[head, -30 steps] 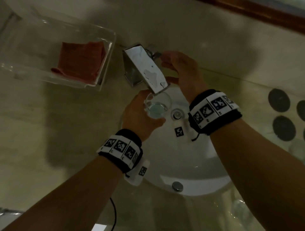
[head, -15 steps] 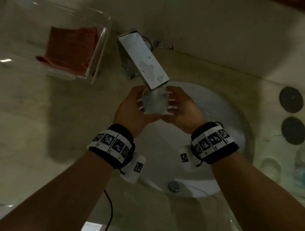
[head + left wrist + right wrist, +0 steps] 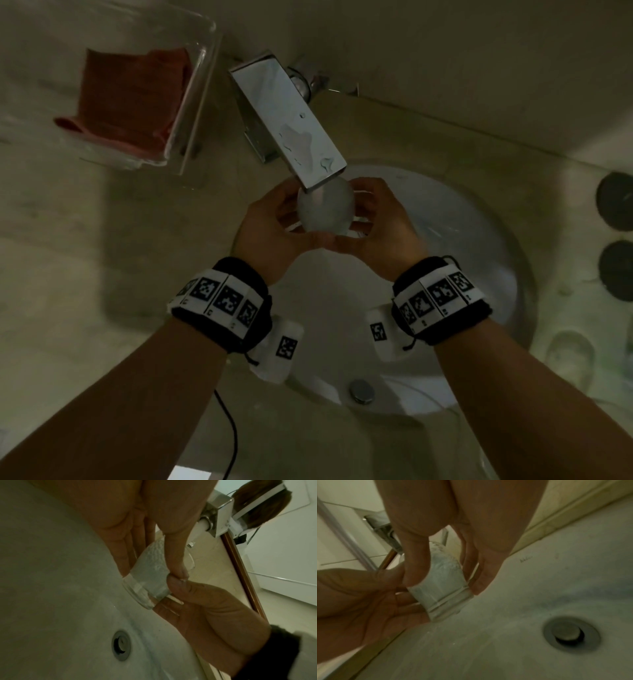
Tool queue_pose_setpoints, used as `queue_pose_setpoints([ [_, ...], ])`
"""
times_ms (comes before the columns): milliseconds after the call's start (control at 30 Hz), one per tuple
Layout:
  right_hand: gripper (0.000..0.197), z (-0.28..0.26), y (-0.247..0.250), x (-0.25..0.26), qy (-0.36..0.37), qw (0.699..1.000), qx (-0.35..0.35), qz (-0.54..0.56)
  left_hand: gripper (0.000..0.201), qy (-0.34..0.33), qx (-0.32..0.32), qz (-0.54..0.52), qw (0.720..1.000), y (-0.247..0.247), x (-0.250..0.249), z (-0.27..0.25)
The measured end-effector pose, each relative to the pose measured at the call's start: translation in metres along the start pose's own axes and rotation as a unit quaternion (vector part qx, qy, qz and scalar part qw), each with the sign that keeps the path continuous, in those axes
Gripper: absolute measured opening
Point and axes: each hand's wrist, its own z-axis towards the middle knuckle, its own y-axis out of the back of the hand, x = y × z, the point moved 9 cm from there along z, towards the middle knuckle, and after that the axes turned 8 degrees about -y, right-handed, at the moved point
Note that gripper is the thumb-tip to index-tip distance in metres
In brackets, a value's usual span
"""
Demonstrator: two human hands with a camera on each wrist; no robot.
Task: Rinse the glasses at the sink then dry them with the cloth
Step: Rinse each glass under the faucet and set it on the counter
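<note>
Right under the tip of the flat chrome tap spout (image 3: 291, 126), a clear water-filled drinking glass (image 3: 325, 209) hangs over the round white sink basin (image 3: 472, 260). Both the left hand (image 3: 274, 229) and right hand (image 3: 380, 226) curl their fingers around its sides. At ten o'clock, a folded red cloth (image 3: 130, 99) lies in a clear plastic tray (image 3: 202, 68).

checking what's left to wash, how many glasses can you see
2: one glass held by both hands under the faucet; another glass, faint, on the counter right of the sink. Others may be hidden.

I am holding a clear glass (image 3: 325, 210), looking frosted; the faucet (image 3: 291, 123) is shining metal; the sink (image 3: 462, 260) is glossy white.
</note>
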Motion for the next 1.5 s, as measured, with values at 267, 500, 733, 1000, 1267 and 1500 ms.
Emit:
queue_pose_setpoints([
  [267,0.036,-0.001,-0.014,-0.034,-0.213,0.966,0.055,0.137,0.038,0.14,-0.013,0.011,0.99,-0.006,0.031,-0.005],
  [500,0.045,0.002,-0.015,-0.038,-0.207,0.964,0.033,0.165,0.022,0.159,-0.071,-0.081,0.981,-0.003,0.037,-0.004],
  [733,0.104,0.005,-0.014,-0.028,-0.149,0.985,-0.004,0.091,0.014,0.156,-0.051,-0.122,0.979,-0.011,0.028,0.0],
  [1000,0.041,0.001,-0.005,-0.018,-0.137,0.97,-0.024,0.197,0.038,0.139,-0.034,-0.182,0.973,-0.01,0.029,-0.001],
  [1267,0.04,-0.004,-0.016,0.0,-0.093,0.981,0.019,0.167,0.065,0.096,0.018,-0.142,0.985,-0.021,0.01,-0.005],
  [1500,0.031,-0.002,-0.007,-0.015,-0.115,0.968,0.001,0.222,0.078,0.091,-0.005,-0.146,0.985,-0.01,0.013,-0.003],
])
